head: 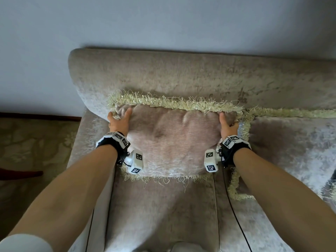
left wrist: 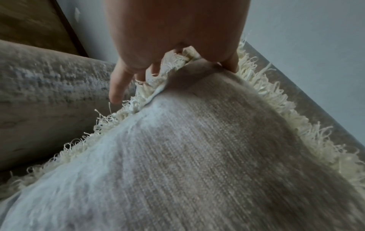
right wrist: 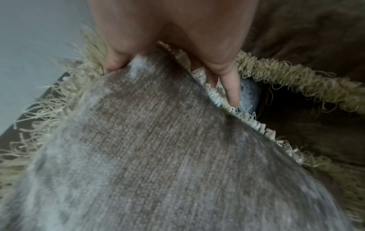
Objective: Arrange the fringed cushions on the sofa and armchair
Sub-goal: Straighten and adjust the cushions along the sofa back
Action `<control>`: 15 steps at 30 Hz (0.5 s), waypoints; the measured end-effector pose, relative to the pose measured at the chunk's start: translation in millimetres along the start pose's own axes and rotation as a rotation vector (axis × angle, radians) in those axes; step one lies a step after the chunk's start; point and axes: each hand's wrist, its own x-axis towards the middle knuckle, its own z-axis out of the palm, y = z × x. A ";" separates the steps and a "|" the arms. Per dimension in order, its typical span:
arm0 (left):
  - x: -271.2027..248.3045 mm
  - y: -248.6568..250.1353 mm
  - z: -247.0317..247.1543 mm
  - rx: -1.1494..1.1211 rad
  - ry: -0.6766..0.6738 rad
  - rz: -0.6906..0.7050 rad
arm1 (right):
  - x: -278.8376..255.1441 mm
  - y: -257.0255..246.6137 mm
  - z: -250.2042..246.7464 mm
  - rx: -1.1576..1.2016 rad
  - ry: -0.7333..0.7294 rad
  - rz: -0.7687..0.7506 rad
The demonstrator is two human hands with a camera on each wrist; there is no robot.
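Note:
A beige velvet cushion with a pale yellow fringe leans against the sofa's backrest at its left end. My left hand grips the cushion's upper left corner, thumb on the front. My right hand grips the upper right corner the same way. In the left wrist view the cushion fills the frame, with my left hand pinching its fringed corner. In the right wrist view my right hand pinches the cushion's corner. A second fringed cushion leans beside it on the right.
The sofa's left armrest lies just left of the cushion, with patterned carpet beyond it. A pale wall rises behind the backrest. The seat cushion stretches toward me. A black cable runs from my right wrist.

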 end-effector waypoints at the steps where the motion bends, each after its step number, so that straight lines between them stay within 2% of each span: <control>1: -2.5 0.0 -2.4 0.016 -0.016 0.024 | -2.6 -0.1 -0.2 0.011 0.001 0.000; 5: -19.1 0.3 -8.4 0.022 -0.078 0.123 | -18.0 -0.8 -2.5 0.063 -0.010 -0.023; 9: -41.7 7.0 -12.7 0.050 -0.179 0.203 | -39.6 -4.8 -11.5 0.096 -0.083 -0.010; 15: -68.2 18.3 -11.7 0.113 -0.196 0.329 | -66.0 -9.2 -27.7 0.107 -0.103 -0.053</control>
